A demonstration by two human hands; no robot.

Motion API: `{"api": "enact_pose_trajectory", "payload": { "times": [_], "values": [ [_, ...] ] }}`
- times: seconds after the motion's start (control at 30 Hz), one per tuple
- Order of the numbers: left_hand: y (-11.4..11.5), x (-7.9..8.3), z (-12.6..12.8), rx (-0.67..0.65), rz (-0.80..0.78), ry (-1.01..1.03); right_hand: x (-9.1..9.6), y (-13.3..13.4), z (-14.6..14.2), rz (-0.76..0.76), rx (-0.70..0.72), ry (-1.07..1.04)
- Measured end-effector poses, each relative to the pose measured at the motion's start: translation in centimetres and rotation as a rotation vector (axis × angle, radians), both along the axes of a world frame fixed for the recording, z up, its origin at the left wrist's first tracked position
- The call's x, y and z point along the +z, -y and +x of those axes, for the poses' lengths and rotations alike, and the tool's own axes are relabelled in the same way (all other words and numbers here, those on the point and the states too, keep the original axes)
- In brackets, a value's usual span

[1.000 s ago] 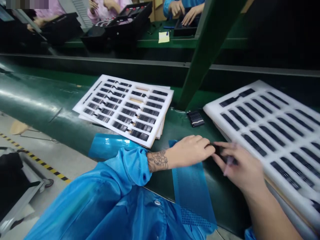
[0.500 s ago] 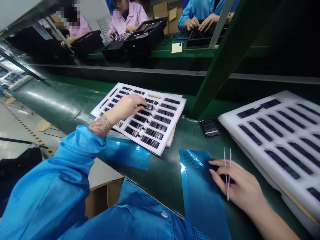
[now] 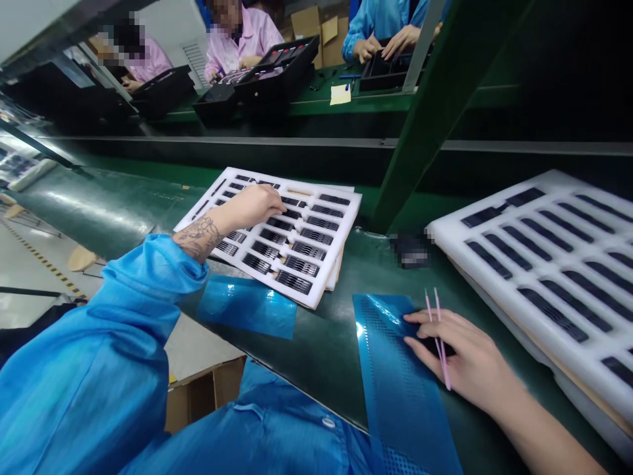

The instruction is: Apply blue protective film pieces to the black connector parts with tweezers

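My left hand (image 3: 254, 206) is over a white foam tray (image 3: 330, 254), fingertips pinched together at one of its slots. Black slotted pieces (image 3: 301, 265) fill many of the tray's slots; what my left fingers grip, if anything, is hidden. Pink tweezers (image 3: 439, 343) rest across the fingers of my right hand (image 3: 467, 349), tips pointing up and away. The thumb and forefinger of that hand touch the right edge of a blue film sheet (image 3: 395, 382), which is dotted with small marks and lies along the bench front.
Another blue film (image 3: 247, 310) lies by the left tray's front edge. A second foam tray (image 3: 448, 234) with long black pieces is stacked at right. Between the trays sits a blurred dark object (image 3: 410, 251). A green post (image 3: 420, 138) rises behind; co-workers handle black cases (image 3: 277, 76) across the bench.
My left hand has lowered slightly over the tray; the dark piece seen at its fingertips no longer stands out. The tweezers in my right hand tilt a little more leftward.
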State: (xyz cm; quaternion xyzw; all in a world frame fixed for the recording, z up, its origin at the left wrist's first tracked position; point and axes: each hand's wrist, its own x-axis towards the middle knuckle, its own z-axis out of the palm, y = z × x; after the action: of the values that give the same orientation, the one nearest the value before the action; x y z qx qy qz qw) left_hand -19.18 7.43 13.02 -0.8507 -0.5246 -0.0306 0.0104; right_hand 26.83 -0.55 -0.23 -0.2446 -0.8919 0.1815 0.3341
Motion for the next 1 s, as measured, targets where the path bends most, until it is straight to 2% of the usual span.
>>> {"api": "enact_pose_trajectory", "payload": {
  "times": [0.13, 0.27, 0.4, 0.53, 0.63, 0.73, 0.8, 0.87, 0.93, 1.0],
  "values": [
    [-1.5, 0.5, 0.9, 0.080, 0.014, -0.086, -0.7, -0.2, -0.1, 0.003, -0.015, 0.110],
    [-3.5, 1.0, 1.8, 0.034, -0.091, -0.296, -1.1, -0.4, 0.0, -0.013, -0.073, 0.108],
    [-4.5, 1.3, 3.1, -0.029, -0.137, -0.447, -1.2, -0.2, 0.0, -0.014, -0.088, 0.116],
    [-5.2, 1.6, 3.9, -0.093, -0.164, -0.460, -1.2, 0.0, -0.2, -0.012, -0.096, 0.125],
    [-5.3, 2.8, 3.2, -0.100, -0.137, -0.404, -1.0, -0.2, -0.2, -0.026, -0.089, 0.132],
    [-3.3, 4.3, 3.5, -0.061, 0.008, -0.271, -0.4, 0.0, -0.6, -0.036, -0.098, 0.052],
    [-0.3, 4.2, 5.8, 0.009, 0.180, -0.062, 0.4, 0.8, -1.3, -0.060, -0.129, -0.100],
    [3.5, 2.8, 10.0, 0.098, 0.326, 0.217, 1.3, 1.9, -2.3, -0.113, -0.167, -0.295],
    [7.3, 0.3, 15.0, 0.009, 0.389, 0.423, 2.3, 3.1, -3.4, -0.159, -0.176, -0.406],
    [9.9, -2.4, 19.7, -0.090, 0.354, 0.615, 2.9, 3.7, -4.2, -0.161, -0.192, -0.398]
  ]
}}
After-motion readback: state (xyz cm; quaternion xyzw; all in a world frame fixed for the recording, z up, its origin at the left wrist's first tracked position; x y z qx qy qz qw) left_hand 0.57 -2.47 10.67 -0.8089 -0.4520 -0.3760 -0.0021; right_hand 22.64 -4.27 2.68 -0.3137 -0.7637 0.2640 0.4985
